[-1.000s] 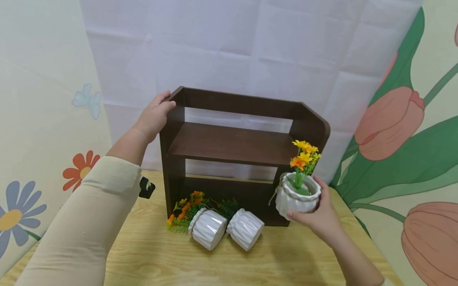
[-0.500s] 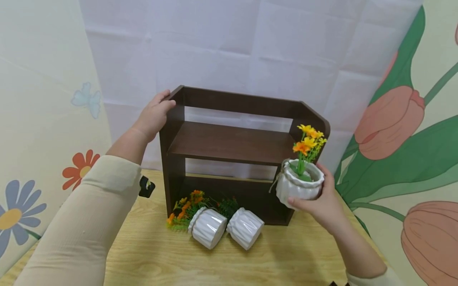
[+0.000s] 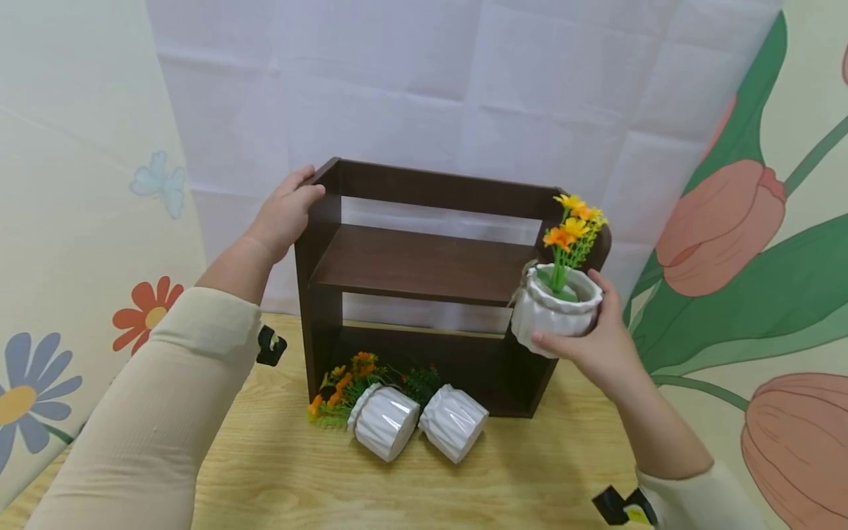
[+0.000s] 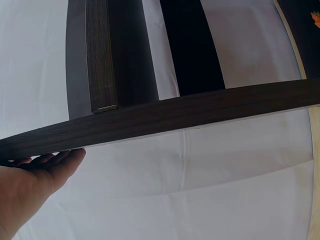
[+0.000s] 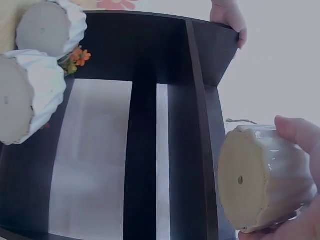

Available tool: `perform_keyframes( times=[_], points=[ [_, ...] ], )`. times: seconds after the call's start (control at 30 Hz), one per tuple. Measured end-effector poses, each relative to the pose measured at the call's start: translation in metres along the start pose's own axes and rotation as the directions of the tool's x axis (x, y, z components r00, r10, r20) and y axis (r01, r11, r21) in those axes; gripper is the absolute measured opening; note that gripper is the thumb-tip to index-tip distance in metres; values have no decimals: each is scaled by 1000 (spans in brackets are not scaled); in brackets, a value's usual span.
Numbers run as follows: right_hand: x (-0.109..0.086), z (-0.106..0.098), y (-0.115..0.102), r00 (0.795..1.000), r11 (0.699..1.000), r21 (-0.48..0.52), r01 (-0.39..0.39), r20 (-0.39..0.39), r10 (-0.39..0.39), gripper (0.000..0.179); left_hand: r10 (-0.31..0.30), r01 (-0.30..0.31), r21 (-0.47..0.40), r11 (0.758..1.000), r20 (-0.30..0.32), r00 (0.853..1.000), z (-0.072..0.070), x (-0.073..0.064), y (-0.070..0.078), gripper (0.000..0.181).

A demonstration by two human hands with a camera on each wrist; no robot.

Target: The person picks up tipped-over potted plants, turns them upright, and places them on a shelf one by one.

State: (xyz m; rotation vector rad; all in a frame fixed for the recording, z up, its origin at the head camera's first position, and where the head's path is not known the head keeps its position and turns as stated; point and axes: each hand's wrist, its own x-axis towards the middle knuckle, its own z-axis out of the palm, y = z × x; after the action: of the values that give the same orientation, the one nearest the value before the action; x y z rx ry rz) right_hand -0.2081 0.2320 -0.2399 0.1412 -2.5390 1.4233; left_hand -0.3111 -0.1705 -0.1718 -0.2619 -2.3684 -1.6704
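Note:
My left hand [image 3: 283,213] rests against the outer face of the dark brown wooden shelf's left side [image 3: 318,243], near its top corner. Straight fingers [image 4: 67,165] touch that panel in the left wrist view. My right hand [image 3: 596,331] grips a white fluted flowerpot [image 3: 553,313] from its right side, thumb at the front. Yellow and orange artificial flowers [image 3: 571,228] stand up from this pot, which is held roughly upright in front of the shelf's right end, about level with the middle board [image 3: 424,265]. Its bottom with a small hole shows in the right wrist view.
Two similar white pots [image 3: 384,423] lie tipped over at the shelf's lower front, orange flowers [image 3: 344,386] and greenery [image 3: 420,384] pointing into it. A wooden table [image 3: 318,486] bears everything. White cloth [image 3: 411,66] hangs behind, between walls with painted flowers.
My right hand has raised the flowerpot from near the lower compartment to about the middle board, shifting slightly right. My left hand stays on the shelf's side; the tipped pots have not moved.

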Motion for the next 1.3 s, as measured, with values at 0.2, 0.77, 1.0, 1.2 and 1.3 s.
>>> perform_keyframes(
  times=[0.2, 0.77, 1.0, 1.2, 1.3],
  points=[
    [12, 2, -7, 1000, 1000, 27, 10, -9, -10, 120, -8, 8, -1, 1000, 4, 1000, 0, 0, 0, 64],
    [49, 10, -12, 998, 995, 100, 16, -68, -9, 117, -12, 12, -17, 1000, 4, 1000, -2, -1, -2, 64],
    [62, 14, -15, 995, 995, 96, 12, -103, -2, 115, -12, 12, -11, 1000, 3, 1000, -1, -1, -3, 64],
    [70, 18, -15, 991, 998, 65, 1, -132, 8, 117, -12, 12, -8, 1000, 0, 1000, -2, -1, -4, 64],
    [74, 20, -14, 989, 999, 41, -10, -144, 16, 119, -9, 9, -7, 1000, -1, 1000, -2, -1, -4, 64]
  ],
)
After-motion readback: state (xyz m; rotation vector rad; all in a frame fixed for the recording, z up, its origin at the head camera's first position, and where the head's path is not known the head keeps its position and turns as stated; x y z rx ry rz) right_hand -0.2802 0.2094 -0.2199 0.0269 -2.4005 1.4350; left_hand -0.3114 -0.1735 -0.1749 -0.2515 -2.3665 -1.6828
